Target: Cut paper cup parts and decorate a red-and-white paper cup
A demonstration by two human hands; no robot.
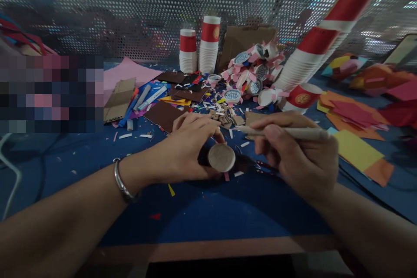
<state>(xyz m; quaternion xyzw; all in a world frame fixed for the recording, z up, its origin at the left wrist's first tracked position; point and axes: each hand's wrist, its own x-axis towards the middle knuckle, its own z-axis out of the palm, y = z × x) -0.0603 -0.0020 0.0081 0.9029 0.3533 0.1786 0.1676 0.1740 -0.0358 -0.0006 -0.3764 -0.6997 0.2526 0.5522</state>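
My left hand (192, 147), with a silver bracelet at the wrist, curves its thumb and fingers around a small round paper cup bottom (222, 158). The plain pale face of the cup bottom points up, and a pink strip shows at its lower edge. To the right, my right hand (296, 156) is closed around a light-coloured marker (293, 133). The marker lies nearly level, its tip pointing left, above and apart from the cup bottom. Under the right hand lies a dark dotted item (265, 166), partly hidden, whose kind I cannot make out.
Behind the hands is a pile of cup-bottom pieces (252, 76) with blue grids and pink tabs. Upright cup stacks (211, 43) and a leaning cup stack (306, 58) stand farther back. Paper scraps, markers (151, 97), brown sheets (164, 115) and coloured paper (360, 150) cover the blue table (208, 221).
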